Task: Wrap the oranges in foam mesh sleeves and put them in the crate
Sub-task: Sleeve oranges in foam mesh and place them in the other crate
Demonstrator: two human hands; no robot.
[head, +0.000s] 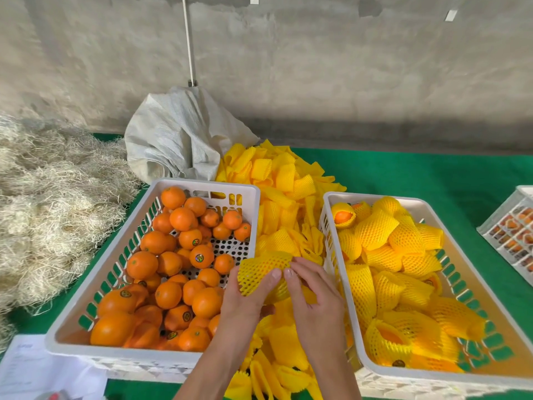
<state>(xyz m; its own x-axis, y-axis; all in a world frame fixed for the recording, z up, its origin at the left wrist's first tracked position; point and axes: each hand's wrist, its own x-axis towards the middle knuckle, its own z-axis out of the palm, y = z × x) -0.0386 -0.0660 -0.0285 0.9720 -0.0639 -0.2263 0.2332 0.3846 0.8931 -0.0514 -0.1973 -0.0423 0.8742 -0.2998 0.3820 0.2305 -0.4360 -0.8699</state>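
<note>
Held: one yellow foam mesh sleeve (264, 272), pinched between my left hand (248, 298) and right hand (314, 295), thumbs on its mesh, above the loose sleeve pile (285, 180) between the two crates. Whether an orange sits inside, I cannot tell; I judge wrapping is in hand. Bare oranges (173, 267) in left crate (72, 339); next, seat the wrapped fruit in right crate (360, 342) among wrapped oranges (403, 255).

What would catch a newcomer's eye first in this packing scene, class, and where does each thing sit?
First, the white crate of bare oranges on the left, bright against the green table cover. Next, the heap of yellow foam mesh sleeves running down the middle, and the right crate filled with wrapped fruit. In front, the left hand and right hand grip one sleeve between the crates.
</note>
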